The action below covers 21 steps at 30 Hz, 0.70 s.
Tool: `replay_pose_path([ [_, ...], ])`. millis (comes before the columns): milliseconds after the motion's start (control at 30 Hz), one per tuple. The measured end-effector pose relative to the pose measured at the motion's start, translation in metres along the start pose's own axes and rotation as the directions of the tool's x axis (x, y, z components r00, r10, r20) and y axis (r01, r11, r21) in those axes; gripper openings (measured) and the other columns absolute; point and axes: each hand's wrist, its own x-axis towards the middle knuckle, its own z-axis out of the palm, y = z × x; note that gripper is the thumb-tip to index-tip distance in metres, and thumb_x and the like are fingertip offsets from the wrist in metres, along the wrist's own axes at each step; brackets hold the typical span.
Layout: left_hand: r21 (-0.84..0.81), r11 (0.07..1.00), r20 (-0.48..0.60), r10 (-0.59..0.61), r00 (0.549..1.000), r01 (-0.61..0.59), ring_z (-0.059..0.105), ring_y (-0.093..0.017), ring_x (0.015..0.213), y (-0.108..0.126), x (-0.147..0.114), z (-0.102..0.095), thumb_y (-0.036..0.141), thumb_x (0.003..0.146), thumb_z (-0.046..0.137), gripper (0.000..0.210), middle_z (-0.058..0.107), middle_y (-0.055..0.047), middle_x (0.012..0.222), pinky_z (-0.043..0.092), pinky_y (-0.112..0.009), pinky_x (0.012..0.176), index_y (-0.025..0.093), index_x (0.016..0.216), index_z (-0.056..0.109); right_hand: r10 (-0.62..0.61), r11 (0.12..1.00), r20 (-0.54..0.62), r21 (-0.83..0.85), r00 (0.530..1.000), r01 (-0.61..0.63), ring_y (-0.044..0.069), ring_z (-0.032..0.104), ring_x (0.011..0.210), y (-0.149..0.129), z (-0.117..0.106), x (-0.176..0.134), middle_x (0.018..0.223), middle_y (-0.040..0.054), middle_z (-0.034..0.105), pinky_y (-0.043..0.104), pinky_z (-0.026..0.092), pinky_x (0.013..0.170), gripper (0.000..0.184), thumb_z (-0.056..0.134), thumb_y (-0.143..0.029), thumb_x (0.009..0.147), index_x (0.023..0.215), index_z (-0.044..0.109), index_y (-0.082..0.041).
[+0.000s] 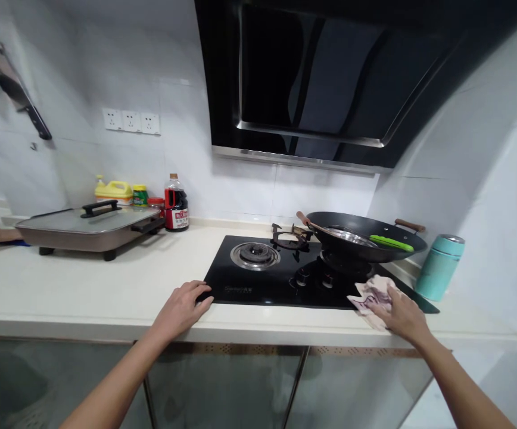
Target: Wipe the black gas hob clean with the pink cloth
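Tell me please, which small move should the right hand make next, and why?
Perhaps slide the cloth left along the front edge of the cooktop: the right hand holds it there, near the right end, while the left hand rests at the front left corner.

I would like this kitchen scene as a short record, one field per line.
left hand: touching front left corner of the cooktop
right hand: holding pale cloth at cooktop's front edge, right side
left burner: no pan on it
wok: over the right burner, green handle inside
beside wok: turquoise flask
counter, left: lidded pan, dark bottle
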Motion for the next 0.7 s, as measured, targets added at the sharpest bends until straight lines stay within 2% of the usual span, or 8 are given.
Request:
replay_pose_path([
  [67, 0.0, 1.0, 0.004, 0.006, 1.0, -0.006, 0.066, -0.029, 0.121, 0.0, 0.0, 0.001, 0.047, 0.097, 0.052, 0.038, 0.073, -0.01, 0.127, 0.05, -0.045, 0.106, 0.023, 0.115, 0.075, -0.03, 0.997, 0.124, -0.071, 0.992, 0.039, 0.042, 0.06, 0.125, -0.001, 0.004, -0.006, 0.137, 0.0234, 0.064, 0.055, 0.049, 0.1, 0.095, 0.053, -0.075, 0.078, 0.15, 0.048, -0.013],
  [167, 0.01, 1.0, 0.004, 0.01, 1.0, -0.01, 0.066, -0.03, 0.12, 0.0, 0.0, 0.002, 0.047, 0.098, 0.051, 0.04, 0.073, -0.011, 0.127, 0.05, -0.046, 0.105, 0.022, 0.116, 0.075, 0.1, 0.977, 0.252, -0.208, 0.962, -0.047, 0.047, 0.053, 0.134, 0.004, -0.003, -0.007, 0.151, 0.0194, 0.055, 0.068, 0.044, 0.103, 0.096, 0.047, -0.081, 0.079, 0.155, 0.042, -0.023],
  [267, 0.019, 1.0, 0.004, 0.007, 1.0, -0.007, 0.066, -0.03, 0.119, 0.0, 0.001, 0.004, 0.047, 0.098, 0.05, 0.04, 0.072, -0.011, 0.127, 0.05, -0.045, 0.104, 0.021, 0.117, 0.075, 0.217, 0.939, 0.271, -0.319, 0.938, -0.125, 0.047, 0.06, 0.123, -0.004, -0.009, 0.003, 0.141, 0.0201, 0.063, 0.063, 0.046, 0.098, 0.087, 0.043, -0.077, 0.087, 0.154, 0.042, -0.022],
  [367, 0.02, 1.0, -0.02, 0.016, 1.0, -0.015, 0.066, -0.029, 0.118, 0.001, 0.001, 0.005, 0.046, 0.098, 0.051, 0.038, 0.073, -0.01, 0.126, 0.05, -0.045, 0.104, 0.022, 0.115, 0.075, 0.153, 0.922, 0.223, -0.384, 0.963, -0.057, 0.043, 0.063, 0.118, -0.033, -0.002, 0.015, 0.129, 0.0209, 0.069, 0.054, 0.048, 0.094, 0.072, 0.037, -0.061, 0.097, 0.154, 0.043, -0.018],
  [433, 0.019, 1.0, -0.035, 0.02, 0.999, -0.019, 0.066, -0.028, 0.117, 0.001, 0.0, 0.005, 0.045, 0.097, 0.052, 0.036, 0.073, -0.01, 0.125, 0.05, -0.044, 0.102, 0.022, 0.114, 0.075, 0.08, 0.927, 0.223, -0.376, 0.971, 0.01, 0.042, 0.063, 0.119, -0.056, 0.008, 0.023, 0.127, 0.021, 0.069, 0.052, 0.046, 0.096, 0.066, 0.038, -0.052, 0.099, 0.154, 0.043, -0.017],
  [533, 0.019, 1.0, -0.042, 0.016, 0.999, -0.015, 0.067, -0.028, 0.116, 0.003, -0.001, 0.004, 0.043, 0.097, 0.053, 0.034, 0.073, -0.009, 0.123, 0.051, -0.043, 0.101, 0.023, 0.113, 0.075, 0.033, 0.956, 0.277, -0.289, 0.96, 0.051, 0.038, 0.063, 0.121, -0.085, 0.025, 0.04, 0.126, 0.019, 0.07, 0.049, 0.045, 0.1, 0.063, 0.044, -0.049, 0.098, 0.154, 0.046, -0.02],
  [700, 0.02, 1.0, -0.035, 0.006, 0.999, -0.005, 0.067, -0.027, 0.116, 0.004, -0.002, 0.002, 0.04, 0.097, 0.054, 0.031, 0.073, -0.009, 0.123, 0.051, -0.044, 0.101, 0.022, 0.113, 0.075, 0.028, 0.985, 0.354, -0.17, 0.935, 0.035, 0.03, 0.069, 0.112, -0.1, 0.039, 0.072, 0.119, 0.0106, 0.074, 0.04, 0.049, 0.093, 0.061, 0.048, -0.043, 0.094, 0.153, 0.05, -0.029],
])
